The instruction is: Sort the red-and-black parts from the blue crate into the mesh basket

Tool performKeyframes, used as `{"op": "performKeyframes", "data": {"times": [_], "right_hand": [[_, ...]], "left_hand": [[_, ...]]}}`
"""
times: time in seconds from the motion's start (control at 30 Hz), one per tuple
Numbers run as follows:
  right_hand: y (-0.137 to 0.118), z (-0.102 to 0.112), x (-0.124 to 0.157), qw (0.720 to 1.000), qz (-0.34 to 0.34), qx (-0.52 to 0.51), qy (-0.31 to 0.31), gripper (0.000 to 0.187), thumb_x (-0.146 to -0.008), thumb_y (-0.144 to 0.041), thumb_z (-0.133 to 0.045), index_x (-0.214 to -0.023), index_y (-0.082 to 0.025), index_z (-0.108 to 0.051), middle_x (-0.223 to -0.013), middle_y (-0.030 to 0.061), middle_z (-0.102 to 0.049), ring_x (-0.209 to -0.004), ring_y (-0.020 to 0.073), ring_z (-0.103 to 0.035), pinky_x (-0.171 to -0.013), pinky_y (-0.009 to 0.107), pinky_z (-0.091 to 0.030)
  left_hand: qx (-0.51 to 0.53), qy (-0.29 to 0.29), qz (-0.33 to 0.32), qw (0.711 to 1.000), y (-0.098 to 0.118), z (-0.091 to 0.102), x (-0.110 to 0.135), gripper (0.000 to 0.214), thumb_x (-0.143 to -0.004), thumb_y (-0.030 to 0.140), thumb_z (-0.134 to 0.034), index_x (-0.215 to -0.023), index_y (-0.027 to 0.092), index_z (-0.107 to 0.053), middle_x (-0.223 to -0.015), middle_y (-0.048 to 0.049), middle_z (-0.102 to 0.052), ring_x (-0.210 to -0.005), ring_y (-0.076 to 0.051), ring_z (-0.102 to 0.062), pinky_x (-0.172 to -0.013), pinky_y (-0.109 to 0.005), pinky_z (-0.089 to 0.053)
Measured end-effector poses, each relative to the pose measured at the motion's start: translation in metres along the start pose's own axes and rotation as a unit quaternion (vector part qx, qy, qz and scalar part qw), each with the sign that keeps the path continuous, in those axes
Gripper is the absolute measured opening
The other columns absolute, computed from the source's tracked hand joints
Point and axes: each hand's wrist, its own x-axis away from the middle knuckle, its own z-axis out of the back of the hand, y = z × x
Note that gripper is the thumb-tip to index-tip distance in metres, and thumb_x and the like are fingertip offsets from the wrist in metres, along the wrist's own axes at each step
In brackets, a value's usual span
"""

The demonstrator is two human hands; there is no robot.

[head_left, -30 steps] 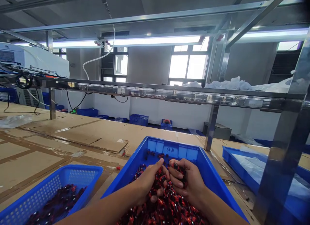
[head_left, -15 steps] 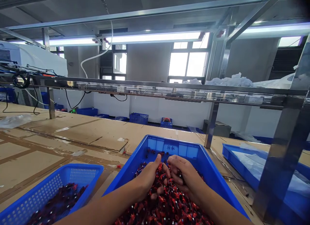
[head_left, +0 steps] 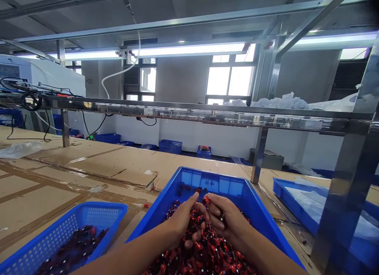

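Observation:
Both hands are over a deep blue bin (head_left: 260, 204) filled with small shiny red and black pieces (head_left: 204, 251). My left hand (head_left: 185, 217) is cupped, palm up, with several of these pieces lying in its curled fingers. Close beside it, my right hand (head_left: 226, 215) pinches one small red piece (head_left: 206, 200) between thumb and forefinger, its other fingers curled in. The fingertips of the two hands nearly meet. The pieces are too small to tell their exact kind.
At the left stands a blue perforated basket (head_left: 100, 208) holding more dark red pieces. A blue tray (head_left: 281, 184) with white plastic sheeting lies at the right, behind a metal post (head_left: 334, 188). Taped cardboard (head_left: 118, 164) covers the table under a metal shelf rail (head_left: 177, 110).
A small red piece now shows at my right fingertips, which have come a little closer to my left thumb. The whole view has shifted slightly downward in the frame.

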Motion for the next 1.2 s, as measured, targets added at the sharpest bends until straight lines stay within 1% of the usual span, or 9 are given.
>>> {"op": "performKeyframes", "data": {"times": [0.13, 0.23, 0.33, 0.53, 0.7, 0.87, 0.97, 1.1, 1.2], "right_hand": [[-0.004, 0.002, 0.000, 0.999, -0.006, -0.050, -0.006, 0.038, -0.085, -0.042, -0.058, -0.057, -0.019, -0.045, -0.041, -0.0081, -0.038, -0.028, 0.0035, -0.020, -0.029, 0.018, -0.011], [-0.008, 0.000, 0.004, 0.997, -0.013, -0.078, -0.016, 0.030, -0.084, -0.038, -0.058, -0.062, -0.019, -0.049, -0.042, -0.0090, -0.036, -0.028, 0.0040, -0.020, -0.028, 0.019, -0.010], [-0.011, -0.001, 0.007, 0.994, -0.007, -0.102, -0.025, 0.025, -0.085, -0.036, -0.057, -0.067, -0.018, -0.054, -0.045, -0.0083, -0.038, -0.028, 0.0043, -0.021, -0.028, 0.019, -0.011], [-0.013, -0.002, 0.007, 0.987, 0.005, -0.158, -0.042, 0.021, -0.087, -0.029, -0.054, -0.070, -0.017, -0.057, -0.048, -0.0076, -0.039, -0.030, 0.0041, -0.022, -0.028, 0.018, -0.012], [-0.017, 0.001, 0.006, 0.983, 0.022, -0.183, -0.019, 0.020, -0.088, -0.032, -0.057, -0.076, -0.017, -0.059, -0.049, -0.0078, -0.040, -0.031, 0.0041, -0.023, -0.027, 0.017, -0.014], [-0.014, 0.004, 0.004, 0.988, 0.033, -0.150, 0.025, 0.025, -0.090, -0.040, -0.056, -0.077, -0.018, -0.058, -0.050, -0.0076, -0.043, -0.030, 0.0046, -0.027, -0.025, 0.016, -0.015], [-0.011, 0.005, 0.003, 0.992, 0.041, -0.115, 0.039, 0.029, -0.090, -0.044, -0.055, -0.077, -0.018, -0.057, -0.050, -0.0076, -0.044, -0.030, 0.0048, -0.029, -0.025, 0.016, -0.016], [-0.009, 0.003, 0.003, 0.995, 0.028, -0.086, 0.052, 0.031, -0.089, -0.048, -0.056, -0.077, -0.019, -0.055, -0.050, -0.0079, -0.044, -0.031, 0.0046, -0.029, -0.025, 0.015, -0.018], [-0.008, 0.001, 0.003, 0.995, 0.012, -0.062, 0.081, 0.031, -0.088, -0.049, -0.056, -0.077, -0.020, -0.054, -0.049, -0.0081, -0.044, -0.030, 0.0049, -0.030, -0.025, 0.015, -0.016]], "left_hand": [[0.030, -0.026, -0.007, 0.999, 0.004, 0.004, 0.003, 0.033, -0.080, 0.044, -0.041, -0.085, 0.018, -0.061, -0.068, 0.0000, -0.054, -0.038, -0.007, -0.041, -0.027, -0.015, -0.021], [0.035, -0.017, -0.016, 0.999, 0.006, 0.004, 0.004, 0.028, -0.074, 0.036, -0.045, -0.086, 0.018, -0.062, -0.070, 0.0007, -0.053, -0.039, -0.006, -0.040, -0.028, -0.015, -0.021], [0.016, -0.006, -0.030, 0.999, 0.007, 0.004, 0.003, 0.027, -0.071, 0.032, -0.050, -0.089, 0.017, -0.063, -0.072, 0.0005, -0.055, -0.039, -0.006, -0.040, -0.028, -0.014, -0.022], [-0.019, -0.009, -0.063, 0.998, 0.008, 0.003, 0.002, 0.033, -0.076, 0.038, -0.063, -0.100, 0.016, -0.065, -0.082, -0.0028, -0.063, -0.040, -0.004, -0.042, -0.026, -0.014, -0.023], [0.004, -0.005, -0.079, 0.997, 0.007, 0.004, 0.000, 0.039, -0.077, 0.046, -0.068, -0.102, 0.017, -0.063, -0.091, -0.0032, -0.064, -0.040, -0.002, -0.042, -0.027, -0.012, -0.022], [-0.006, -0.010, -0.095, 0.995, 0.005, 0.006, -0.003, 0.040, -0.075, 0.053, -0.070, -0.090, 0.017, -0.059, -0.087, -0.0013, -0.063, -0.038, -0.001, -0.042, -0.025, -0.013, -0.022], [-0.012, -0.011, -0.096, 0.995, 0.006, 0.006, -0.001, 0.040, -0.075, 0.053, -0.070, -0.089, 0.017, -0.058, -0.083, 0.0004, -0.062, -0.038, -0.002, -0.042, -0.025, -0.013, -0.022], [-0.023, -0.016, -0.092, 0.995, 0.008, 0.004, 0.002, 0.040, -0.077, 0.054, -0.068, -0.085, 0.016, -0.058, -0.082, -0.0001, -0.061, -0.039, -0.002, -0.041, -0.026, -0.013, -0.024], [-0.032, -0.021, -0.092, 0.995, 0.008, 0.004, 0.002, 0.040, -0.078, 0.054, -0.067, -0.085, 0.015, -0.060, -0.084, -0.0017, -0.062, -0.040, -0.002, -0.042, -0.026, -0.012, -0.024]]}}
